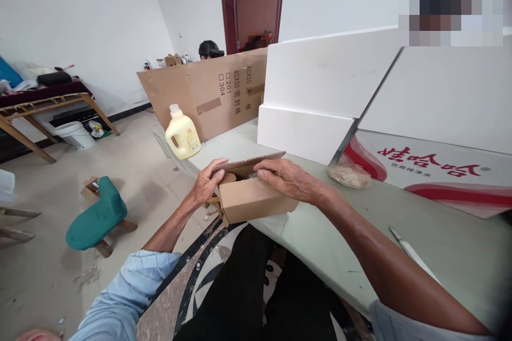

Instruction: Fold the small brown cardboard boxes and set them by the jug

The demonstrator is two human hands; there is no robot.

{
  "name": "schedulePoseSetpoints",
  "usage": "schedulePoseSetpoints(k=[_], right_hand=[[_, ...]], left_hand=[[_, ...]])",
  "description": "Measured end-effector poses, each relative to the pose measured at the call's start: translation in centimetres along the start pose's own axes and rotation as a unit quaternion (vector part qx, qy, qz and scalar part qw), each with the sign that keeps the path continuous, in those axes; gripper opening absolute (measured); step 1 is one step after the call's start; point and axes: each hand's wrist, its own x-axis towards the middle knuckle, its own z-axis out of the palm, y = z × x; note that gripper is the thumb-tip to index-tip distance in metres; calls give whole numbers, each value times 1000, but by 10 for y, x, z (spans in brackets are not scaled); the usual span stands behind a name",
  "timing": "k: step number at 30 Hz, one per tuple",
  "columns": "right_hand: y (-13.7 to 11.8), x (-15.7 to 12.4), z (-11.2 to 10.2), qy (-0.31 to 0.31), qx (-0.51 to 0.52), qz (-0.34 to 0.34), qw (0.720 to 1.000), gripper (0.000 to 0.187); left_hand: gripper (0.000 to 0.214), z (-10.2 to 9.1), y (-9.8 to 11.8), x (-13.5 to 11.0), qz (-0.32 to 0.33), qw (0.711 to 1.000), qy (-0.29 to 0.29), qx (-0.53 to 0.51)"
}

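The step in hand looks like work on the flaps of a small cardboard box (256, 200), whose top stands open under both hands. The box is at the near edge of the tabletop (384, 202), toward its left end, and its left end appears to jut out past that edge over the person's lap.

The left hand (206, 184) grips the box at its left end, thumb on top and fingers curled around by the raised far flap (246, 162). The right hand (286, 178) lies over the right part of the top with fingers bent at the opening (whether they pinch a flap or only rest there, I cannot tell). The next move, as I judge it, calls for a steady left hold, since the overhang could let the box tip, and for light right fingers, so that the thin board does not crease.

The box is plain brown, with a smooth, unprinted front wall. It sits askew to the table edge. A smaller end flap (227, 178) shows beside the left thumb, and the inside is dark, so its contents cannot be made out. A yellow jug (184, 136) stands near the tabletop's far left corner.
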Motion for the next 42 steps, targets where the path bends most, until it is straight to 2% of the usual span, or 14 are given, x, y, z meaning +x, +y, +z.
schedulePoseSetpoints(k=[2, 4, 6, 7, 11, 15, 21, 26, 34, 39, 42], right_hand=[[6, 6, 6, 0, -2, 2, 1000, 40], [12, 8, 9, 9, 3, -2, 1000, 39], [16, 9, 9, 9, 19, -13, 1000, 41], [16, 8, 8, 3, 29, -19, 999, 43], [15, 1, 2, -13, 55, 1, 998, 49], [17, -11, 6, 15, 62, 38, 997, 52], [20, -19, 23, 128, 15, -82, 988, 18], [15, -17, 27, 194, -5, -144, 970, 20], [10, -18, 27, 194, -4, -129, 973, 20], [14, -15, 27, 183, 27, -99, 978, 20], [17, -13, 26, 162, 43, -78, 983, 23]], left_hand=[[76, -6, 5, -12, 3, 998, -62, -13], [100, -11, 11, -23, 11, 994, -106, 11], [119, -13, 17, -30, 29, 989, -120, 82], [121, -13, 20, -33, 41, 985, -122, 119], [106, -11, 21, -36, 80, 971, -122, 191], [105, -11, 14, -35, 95, 968, -124, 199], [105, -10, 10, -34, 98, 968, -136, 186], [98, -11, 4, -32, 91, 967, -155, 183], [102, -10, 4, -34, 93, 958, -167, 213], [111, -6, 6, -34, 121, 959, -133, 217], [102, -5, 9, -36, 133, 953, -134, 239]])
